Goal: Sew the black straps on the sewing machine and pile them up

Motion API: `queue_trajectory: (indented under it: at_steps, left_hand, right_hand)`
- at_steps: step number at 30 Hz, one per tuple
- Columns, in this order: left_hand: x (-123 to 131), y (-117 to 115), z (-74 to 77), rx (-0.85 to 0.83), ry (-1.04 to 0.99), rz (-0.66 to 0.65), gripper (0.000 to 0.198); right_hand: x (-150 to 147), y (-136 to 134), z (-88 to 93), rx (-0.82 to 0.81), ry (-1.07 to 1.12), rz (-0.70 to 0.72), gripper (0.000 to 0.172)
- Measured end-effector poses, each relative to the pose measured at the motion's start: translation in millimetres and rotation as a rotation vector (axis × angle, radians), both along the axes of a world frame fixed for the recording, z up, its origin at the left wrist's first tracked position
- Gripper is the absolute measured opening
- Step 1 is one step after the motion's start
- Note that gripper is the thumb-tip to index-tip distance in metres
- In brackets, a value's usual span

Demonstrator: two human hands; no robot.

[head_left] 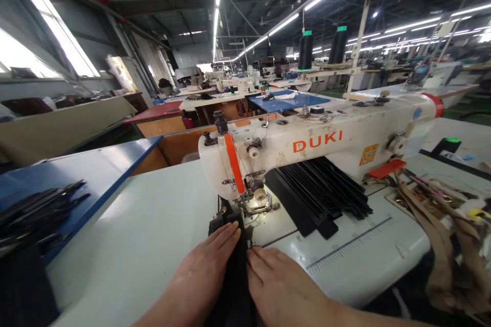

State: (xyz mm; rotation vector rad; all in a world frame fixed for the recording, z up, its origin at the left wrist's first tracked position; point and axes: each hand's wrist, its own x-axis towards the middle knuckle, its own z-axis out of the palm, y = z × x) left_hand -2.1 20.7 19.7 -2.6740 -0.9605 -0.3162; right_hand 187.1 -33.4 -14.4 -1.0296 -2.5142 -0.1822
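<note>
A long black fabric strip (pixel 235 286) runs from the front edge up to the needle area of a white sewing machine (pixel 284 138) marked DUKI. My left hand (pixel 203 268) lies on the strip's left side, fingers stretched out flat towards the presser foot. On the other side, my right hand (pixel 282 278) has its fingers bent together at the strip's right edge, close to the foot; the fingertips' undersides are hidden. Beside the needle, at the strip's far end, a small metal piece (pixel 220 213) shows on the black material.
Under the machine arm lies a stack of black strips (pixel 318 191). Tan straps (pixel 433 240) and metal bits crowd the right side. Black pieces (pixel 34 217) rest on a blue table (pixel 111 168) at left. Two black thread cones (pixel 306 51) stand behind the machine.
</note>
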Motion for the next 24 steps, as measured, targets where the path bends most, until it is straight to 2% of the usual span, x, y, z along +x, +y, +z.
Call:
queue_trajectory:
  at_steps: [2, 6, 8, 11, 15, 21, 24]
  left_hand:
    - [1.7, -0.4, 0.2, 0.021, -0.023, -0.018, 0.044]
    - [2.0, -2.5, -1.1, 0.008, -0.068, -0.015, 0.036]
    - [1.4, -3.6, -1.7, -0.023, -0.085, 0.002, 0.035]
    - [0.7, -4.3, -2.6, -0.056, -0.093, 0.019, 0.036]
    - [2.5, -4.6, -2.7, -0.034, -0.066, 0.028, 0.037]
    - [5.7, -6.7, -3.1, 0.076, -0.05, 0.011, 0.037]
    - [3.1, -7.2, -5.3, 0.071, -0.06, 0.0, 0.036]
  right_hand:
    - [-0.1, 1.2, 1.2, -0.009, -0.004, -0.064, 0.032]
    - [-3.1, 10.1, 7.0, -0.05, -0.015, -0.135, 0.019]
    - [-2.9, 15.8, 11.9, -0.029, -0.029, -0.092, 0.012]
    - [0.7, 23.2, 19.8, 0.042, -0.068, 0.054, 0.008]
    - [6.8, 30.7, 26.4, 0.076, -0.119, 0.181, 0.01]
    - [9.4, 35.1, 26.3, 0.05, -0.142, 0.221, 0.01]
    - [8.9, 34.2, 25.6, 0.072, -0.133, 0.231, 0.01]
